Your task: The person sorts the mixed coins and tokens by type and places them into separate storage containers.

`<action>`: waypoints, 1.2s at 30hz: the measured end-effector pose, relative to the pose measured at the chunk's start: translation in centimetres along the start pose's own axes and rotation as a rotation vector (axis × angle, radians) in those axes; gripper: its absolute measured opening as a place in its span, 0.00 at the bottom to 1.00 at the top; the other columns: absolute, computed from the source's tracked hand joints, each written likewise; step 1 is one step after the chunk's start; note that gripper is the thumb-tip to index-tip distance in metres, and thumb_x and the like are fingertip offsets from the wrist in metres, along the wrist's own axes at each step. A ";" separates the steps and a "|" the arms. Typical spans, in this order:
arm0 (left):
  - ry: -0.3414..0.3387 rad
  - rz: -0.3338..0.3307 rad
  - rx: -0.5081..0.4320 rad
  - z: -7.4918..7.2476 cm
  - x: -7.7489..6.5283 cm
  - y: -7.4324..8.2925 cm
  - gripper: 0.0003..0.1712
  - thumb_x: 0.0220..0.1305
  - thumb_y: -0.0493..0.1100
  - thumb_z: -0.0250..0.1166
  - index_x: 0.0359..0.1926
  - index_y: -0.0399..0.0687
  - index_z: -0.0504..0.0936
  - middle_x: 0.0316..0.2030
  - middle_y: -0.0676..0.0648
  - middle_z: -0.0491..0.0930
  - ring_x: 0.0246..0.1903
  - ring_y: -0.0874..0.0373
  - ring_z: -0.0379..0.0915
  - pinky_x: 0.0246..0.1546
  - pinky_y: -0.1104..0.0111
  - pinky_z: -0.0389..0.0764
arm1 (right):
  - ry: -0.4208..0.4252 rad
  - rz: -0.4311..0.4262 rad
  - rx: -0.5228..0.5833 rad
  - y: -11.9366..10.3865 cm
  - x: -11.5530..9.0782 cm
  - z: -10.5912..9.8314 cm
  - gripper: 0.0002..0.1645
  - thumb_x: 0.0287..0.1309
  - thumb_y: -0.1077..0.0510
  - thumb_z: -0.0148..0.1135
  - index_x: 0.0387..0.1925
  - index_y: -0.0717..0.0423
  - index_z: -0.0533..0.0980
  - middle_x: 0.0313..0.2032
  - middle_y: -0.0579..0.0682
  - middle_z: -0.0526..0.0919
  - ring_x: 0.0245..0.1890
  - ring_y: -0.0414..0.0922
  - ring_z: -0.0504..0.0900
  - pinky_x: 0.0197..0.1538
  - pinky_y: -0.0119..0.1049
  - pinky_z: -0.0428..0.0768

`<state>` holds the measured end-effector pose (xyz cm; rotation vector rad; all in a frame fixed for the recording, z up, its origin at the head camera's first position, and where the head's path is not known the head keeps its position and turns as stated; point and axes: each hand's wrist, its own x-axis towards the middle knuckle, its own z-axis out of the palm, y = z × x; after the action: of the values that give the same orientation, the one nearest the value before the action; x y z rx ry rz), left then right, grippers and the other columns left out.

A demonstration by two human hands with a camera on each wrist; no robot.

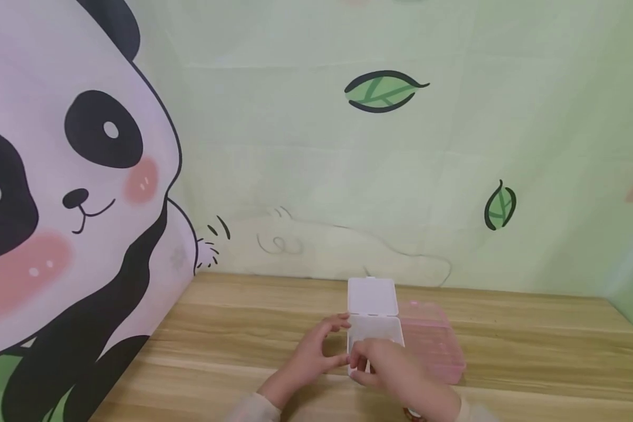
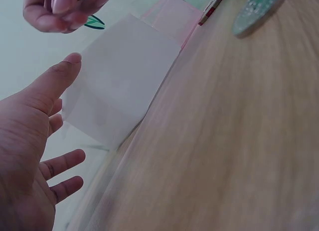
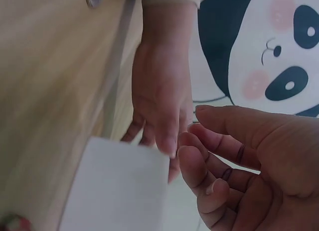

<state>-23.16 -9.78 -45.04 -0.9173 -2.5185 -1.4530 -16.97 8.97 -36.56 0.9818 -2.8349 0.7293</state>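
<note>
A small white box (image 1: pixel 374 327) stands on the wooden table, its hinged lid (image 1: pixel 372 296) folded back away from me. Along its left side, my left hand (image 1: pixel 312 351) spreads its fingers, with the thumb right at the near wall. In the right wrist view, that thumb meets a corner of the box (image 3: pixel 119 186). Over the near part of the box hangs my right hand (image 1: pixel 392 363), fingers loosely bent and thumb apart from them. Nothing shows in the right fingers (image 3: pixel 192 166). My right hand hides part of the box's inside.
A translucent pink case (image 1: pixel 435 346) lies against the white box's right side. Beneath my right wrist, a red-edged round piece (image 1: pixel 414 415) peeks out. A greenish speckled disc (image 2: pixel 259 13) appears nearer in the left wrist view. A panda-print cloth (image 1: pixel 274 146) hangs behind the table.
</note>
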 end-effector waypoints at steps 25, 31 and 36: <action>0.010 -0.023 -0.050 -0.4 0.0 0.2 0.30 0.53 0.48 0.72 0.56 0.47 0.74 0.68 0.50 0.68 0.60 0.47 0.70 0.63 0.47 0.68 | -0.285 -0.099 -0.151 -1.3 -1.0 5.2 0.04 0.48 0.54 0.68 0.28 0.46 0.81 0.25 0.36 0.74 0.27 0.27 0.70 0.32 0.20 0.71; 0.008 -0.021 -0.037 -0.5 0.2 0.4 0.30 0.53 0.49 0.72 0.56 0.47 0.74 0.68 0.50 0.68 0.59 0.48 0.70 0.63 0.49 0.69 | -0.285 -0.109 -0.192 -1.6 -1.2 5.6 0.02 0.49 0.53 0.67 0.26 0.43 0.80 0.23 0.36 0.72 0.24 0.28 0.68 0.29 0.19 0.68; 0.004 -0.010 -0.033 -0.5 0.3 0.4 0.29 0.53 0.48 0.72 0.56 0.48 0.74 0.67 0.50 0.68 0.59 0.47 0.70 0.62 0.48 0.69 | -0.289 -0.112 -0.212 -1.8 -1.2 5.8 0.03 0.49 0.51 0.66 0.26 0.44 0.80 0.24 0.36 0.74 0.25 0.28 0.70 0.29 0.18 0.68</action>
<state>-23.24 -9.89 -44.37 -0.9071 -2.5073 -1.5027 -14.33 5.76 -41.21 1.2877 -2.9795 0.2878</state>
